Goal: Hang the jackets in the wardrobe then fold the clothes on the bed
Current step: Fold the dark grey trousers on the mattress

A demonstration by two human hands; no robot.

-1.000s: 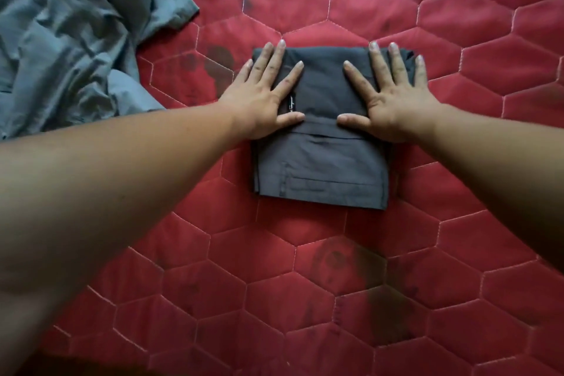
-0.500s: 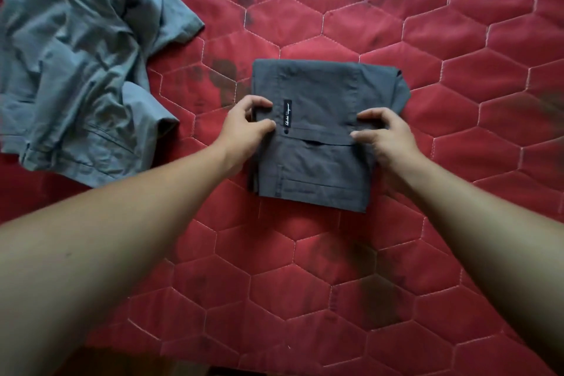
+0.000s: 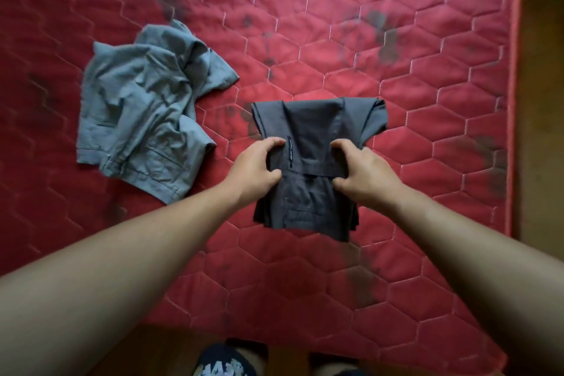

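At the left, a crumpled light blue garment (image 3: 143, 113) lay unfolded on the red quilted mattress (image 3: 335, 24), well apart from your hands. Its pocket seams faced up near its lower edge, and one short sleeve or leg pointed toward the middle of the bed.

Your left hand (image 3: 256, 168) gripped the left edge of the folded dark grey garment (image 3: 314, 137). The fingers (image 3: 274, 142) curled over the top of the fold while the thumb pressed in from below, so that the cloth was pinched between them. A small dark label with pale lettering sat on the cloth just beside those fingers.

The dark grey garment was at the centre of the view, folded into a compact bundle. Its near part hung loose below your hands, and its far part flared wider. Whether it touched the mattress or was raised above it could not be told for certain.

Your right hand (image 3: 364, 171) held the bundle's right edge in the same way, fingers curled over the top and thumb underneath, pinching the folded layers.

At the far right, the mattress ended in a straight edge beside a brown floor (image 3: 543, 101).
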